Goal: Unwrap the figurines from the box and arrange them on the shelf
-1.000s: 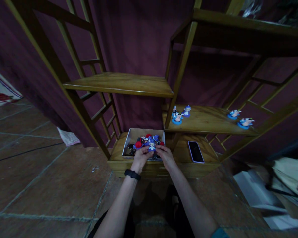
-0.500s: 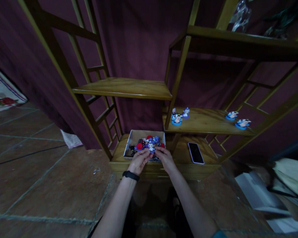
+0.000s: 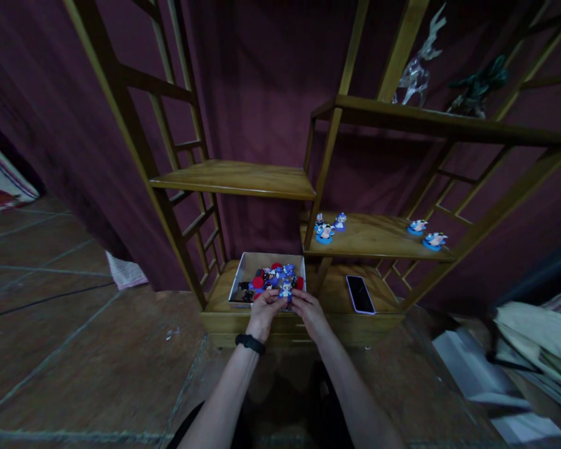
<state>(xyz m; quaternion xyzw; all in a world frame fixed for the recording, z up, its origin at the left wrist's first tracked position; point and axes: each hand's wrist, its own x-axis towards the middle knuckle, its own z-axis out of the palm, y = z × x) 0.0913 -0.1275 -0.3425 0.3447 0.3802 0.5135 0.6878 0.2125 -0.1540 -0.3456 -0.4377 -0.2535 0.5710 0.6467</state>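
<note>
Between my two hands is a small purple-and-white figurine [image 3: 285, 289], held upright by the fingertips. My left hand [image 3: 264, 312] grips it from the left, and a dark band circles that wrist. My right hand [image 3: 310, 310] pinches its right side. Just behind them stands an open cardboard box [image 3: 244, 263] with several figurines [image 3: 265, 282] in purple, red and black lying jumbled inside. My fingers hide the box's front edge in part.
On the right shelf [image 3: 378, 236] stand a purple figurine [image 3: 340, 222], a pink-and-blue one [image 3: 325, 233] and others. A phone [image 3: 360, 294] lies on the lower board. Higher up are a clear deer ornament [image 3: 416, 75] and a dark green ornament [image 3: 479, 87]. A bare shelf board [image 3: 238, 178] juts out above the box.
The view has tilted upward and turned slightly right, bringing more of the upper ornaments in. Both hands still hold the same figurine in front of the box.
</note>
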